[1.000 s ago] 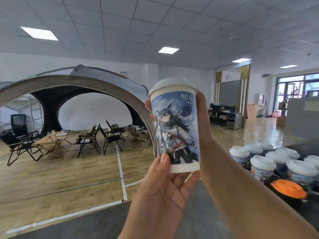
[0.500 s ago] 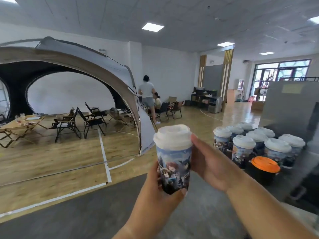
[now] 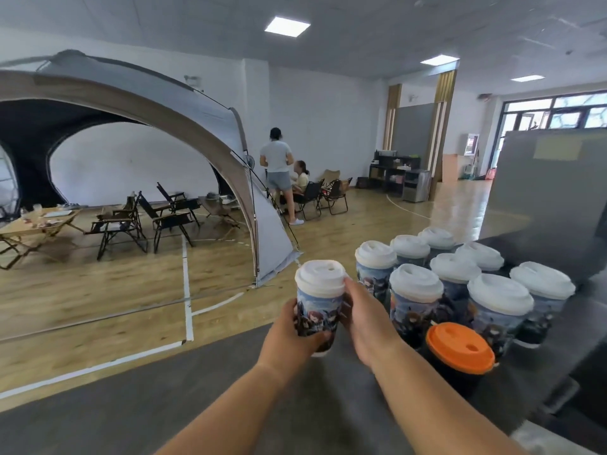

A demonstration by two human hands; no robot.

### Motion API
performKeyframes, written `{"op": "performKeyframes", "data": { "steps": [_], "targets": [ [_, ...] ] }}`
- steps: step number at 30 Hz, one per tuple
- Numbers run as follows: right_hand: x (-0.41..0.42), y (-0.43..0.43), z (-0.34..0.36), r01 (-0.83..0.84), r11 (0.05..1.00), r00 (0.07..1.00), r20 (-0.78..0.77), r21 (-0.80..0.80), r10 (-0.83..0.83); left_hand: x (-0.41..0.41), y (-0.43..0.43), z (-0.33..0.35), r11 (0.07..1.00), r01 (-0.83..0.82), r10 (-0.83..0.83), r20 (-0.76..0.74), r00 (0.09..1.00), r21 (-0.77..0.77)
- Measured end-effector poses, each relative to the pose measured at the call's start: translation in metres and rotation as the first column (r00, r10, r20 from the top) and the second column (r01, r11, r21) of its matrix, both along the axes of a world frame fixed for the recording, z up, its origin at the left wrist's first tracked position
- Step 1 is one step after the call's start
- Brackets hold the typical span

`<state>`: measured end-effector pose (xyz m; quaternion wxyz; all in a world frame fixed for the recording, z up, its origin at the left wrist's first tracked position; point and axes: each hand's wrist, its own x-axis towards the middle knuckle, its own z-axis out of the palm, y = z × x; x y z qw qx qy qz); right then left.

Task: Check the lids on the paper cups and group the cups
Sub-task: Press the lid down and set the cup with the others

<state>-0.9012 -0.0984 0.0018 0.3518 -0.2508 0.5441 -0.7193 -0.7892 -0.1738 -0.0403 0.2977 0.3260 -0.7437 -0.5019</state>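
A printed paper cup [image 3: 318, 307] with a white lid is upright between both hands, low over the grey table [image 3: 197, 389]. My left hand [image 3: 292, 336] wraps its lower body from the left. My right hand [image 3: 364, 320] presses on its right side near the lid rim. Just to the right stands a cluster of several white-lidded printed cups [image 3: 456, 287]. In front of that cluster sits a dark cup with an orange lid [image 3: 460, 353].
The table's far edge runs just behind the held cup, with wooden floor beyond. A grey panel [image 3: 551, 185] rises behind the cup cluster at right. A large tent [image 3: 164, 110], folding chairs and two people are farther off in the room.
The cup has come down from eye level toward the table and nearer the cluster. The camera has tilted downward, so the lid tops now show.
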Motion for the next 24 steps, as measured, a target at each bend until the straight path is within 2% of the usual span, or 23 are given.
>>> {"op": "performKeyframes", "data": {
  "steps": [4,10,12,17,21,24],
  "targets": [
    [-0.040,-0.033,-0.002,0.095,0.994,0.995,-0.004,0.056,-0.095,-0.058,-0.037,-0.010,0.999,-0.035,0.035,0.031,0.999,-0.006],
    [-0.067,-0.056,-0.012,0.231,0.972,0.973,-0.035,0.042,-0.229,-0.099,-0.065,-0.023,1.000,0.001,0.001,0.110,0.994,-0.014],
    [-0.069,-0.058,-0.017,0.237,0.970,0.970,-0.068,0.055,-0.233,-0.101,-0.069,-0.025,1.000,0.003,-0.003,0.126,0.992,-0.006],
    [-0.066,-0.058,-0.034,0.240,0.965,0.970,0.003,0.106,-0.242,-0.100,-0.071,-0.028,1.000,0.021,-0.022,0.152,0.988,0.004],
    [-0.053,-0.047,-0.046,0.319,0.931,0.942,0.044,0.178,-0.332,-0.085,-0.071,-0.026,0.991,0.071,-0.091,0.178,0.980,0.114],
    [-0.032,-0.036,-0.055,0.389,0.896,0.913,0.043,0.212,-0.406,-0.050,-0.073,-0.021,0.988,0.056,-0.084,0.193,0.978,0.147]
  ]
}}
